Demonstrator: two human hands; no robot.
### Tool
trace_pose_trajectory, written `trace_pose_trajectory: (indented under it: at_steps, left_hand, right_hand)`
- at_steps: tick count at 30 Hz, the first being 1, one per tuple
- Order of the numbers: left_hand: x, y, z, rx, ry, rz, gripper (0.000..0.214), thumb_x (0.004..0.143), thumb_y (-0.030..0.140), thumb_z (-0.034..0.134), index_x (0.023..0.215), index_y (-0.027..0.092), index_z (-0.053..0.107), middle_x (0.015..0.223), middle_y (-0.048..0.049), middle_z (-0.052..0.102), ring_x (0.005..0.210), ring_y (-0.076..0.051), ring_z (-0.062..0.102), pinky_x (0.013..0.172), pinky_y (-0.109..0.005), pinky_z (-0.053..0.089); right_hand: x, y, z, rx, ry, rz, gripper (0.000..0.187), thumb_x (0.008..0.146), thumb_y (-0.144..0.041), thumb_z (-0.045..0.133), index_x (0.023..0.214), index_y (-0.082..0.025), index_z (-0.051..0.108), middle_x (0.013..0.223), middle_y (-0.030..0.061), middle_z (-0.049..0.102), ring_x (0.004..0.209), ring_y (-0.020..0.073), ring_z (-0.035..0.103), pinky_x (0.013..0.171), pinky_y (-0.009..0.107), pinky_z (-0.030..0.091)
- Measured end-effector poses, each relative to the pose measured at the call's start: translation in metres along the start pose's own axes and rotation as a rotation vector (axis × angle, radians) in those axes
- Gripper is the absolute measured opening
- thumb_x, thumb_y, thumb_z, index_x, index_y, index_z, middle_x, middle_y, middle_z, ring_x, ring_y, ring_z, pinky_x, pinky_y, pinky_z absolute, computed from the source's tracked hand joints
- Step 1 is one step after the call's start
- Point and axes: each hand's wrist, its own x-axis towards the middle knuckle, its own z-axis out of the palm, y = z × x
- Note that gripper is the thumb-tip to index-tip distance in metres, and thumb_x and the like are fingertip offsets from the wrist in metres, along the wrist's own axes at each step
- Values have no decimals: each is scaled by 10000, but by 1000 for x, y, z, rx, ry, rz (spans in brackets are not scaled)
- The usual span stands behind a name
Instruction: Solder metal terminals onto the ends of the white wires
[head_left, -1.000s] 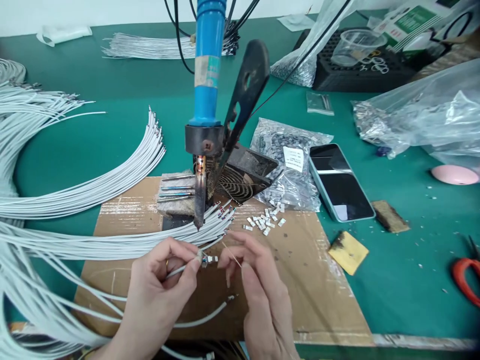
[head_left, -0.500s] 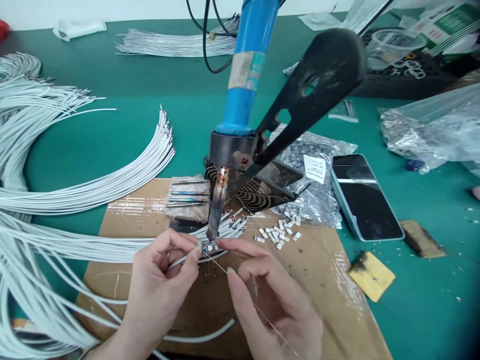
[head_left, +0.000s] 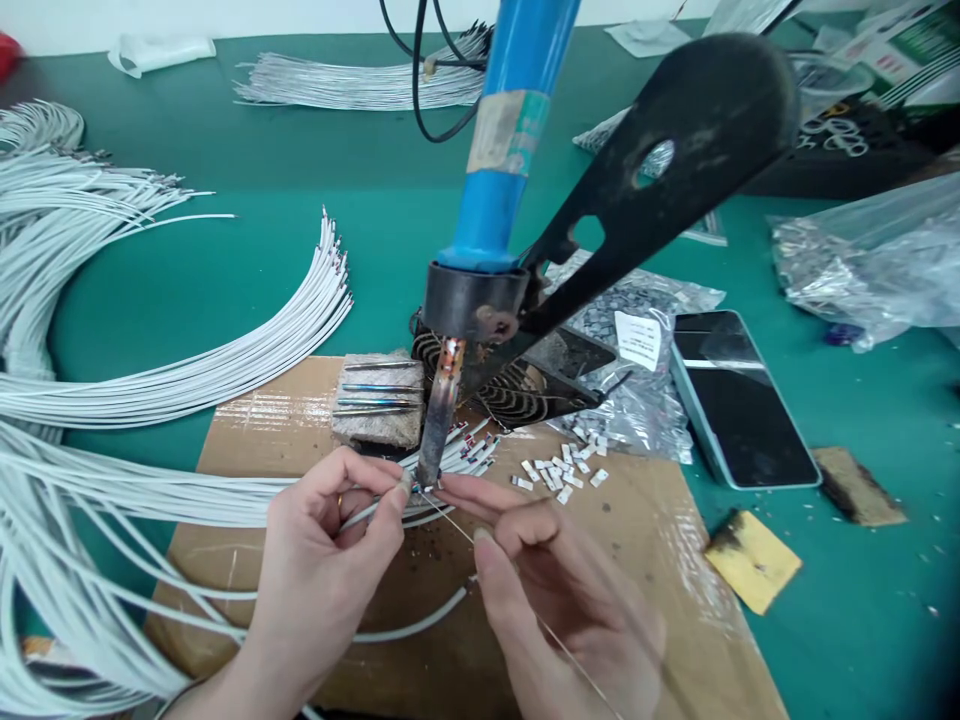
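Note:
A soldering iron (head_left: 501,190) with a blue handle is clamped tip-down in a black metal bracket (head_left: 660,140). Just left of its tip, my left hand (head_left: 330,550) pinches the end of a white cable (head_left: 360,516). My right hand (head_left: 555,580) is closed on a thin strand of solder wire (head_left: 450,521), which runs from the tip down past my thumb. My right index finger reaches close to the iron's tip, by a tiny white part at the cable end. The exact joint is too small to make out.
Bundles of white cables (head_left: 187,385) spread over the left side. Small white pieces (head_left: 564,468) lie on the cardboard (head_left: 637,580). A fibrous block (head_left: 377,425) with metal strips, a phone (head_left: 750,400), a yellow sponge (head_left: 752,560) and plastic bags (head_left: 870,260) surround the iron.
Both hands have shifted slightly right in view, as has the iron. The cable end and solder wire now meet right at the iron's tip.

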Motion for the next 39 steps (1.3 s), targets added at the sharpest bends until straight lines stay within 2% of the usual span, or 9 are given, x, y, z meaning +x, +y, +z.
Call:
trace_pose_trajectory:
  at_steps: [3,9,14,19,24,27,35,39]
  left_hand:
    - [0,2,0,6,15,9,123,810,134,785,706,172,730,850,-29,821,692,-99,755,641,-95,559]
    - [0,5,1,7,28,17,121,807,131,785,705,171,733,858,-29,820,699,-99,755,652,-99,562]
    - [-1,6,1,25,25,38,119,808,129,778,711,178,729,850,-24,819,691,-99,747,627,-99,554]
    - [-1,7,2,31,22,49,122,822,124,770,725,187,732,864,-15,823,707,-93,749,641,-95,554]
    - [-4,13,5,31,51,21,121,808,125,769,714,189,730,858,-10,815,708,-90,739,648,-99,555]
    - [-5,13,4,36,51,26,121,811,128,770,715,188,727,859,-10,815,702,-86,730,645,-98,551]
    - [-3,5,2,46,20,85,117,827,132,761,731,192,731,859,-5,821,634,-64,689,577,-90,510]
    - [-4,6,1,80,28,86,109,806,145,771,720,194,724,847,-13,818,620,-77,669,520,-108,475]
  right_hand:
    - [2,-1,1,7,4,-9,215,927,-135,655,757,-248,589,1095,58,842,1000,218,820,894,300,639]
    - [2,-3,3,33,23,-5,229,923,-126,670,750,-259,598,1091,24,844,974,196,817,897,290,637]
    - [0,-8,4,55,48,25,238,929,-111,672,756,-254,593,1104,63,836,986,225,815,912,329,643]
    - [-1,-10,6,67,62,26,238,949,-137,661,756,-255,585,1078,24,838,969,189,810,915,281,626]
    - [-1,-8,6,70,59,16,234,938,-129,663,759,-262,594,1085,24,834,966,207,812,915,295,632]
    - [-1,-8,5,65,58,4,239,943,-125,661,761,-263,591,1088,6,834,963,182,812,922,263,626]
    - [1,-8,4,59,43,-19,233,947,-138,673,763,-260,599,1085,-4,841,965,162,818,911,227,630]
    - [2,-7,3,28,35,-45,227,926,-129,685,751,-253,611,1066,30,849,924,192,826,888,274,646]
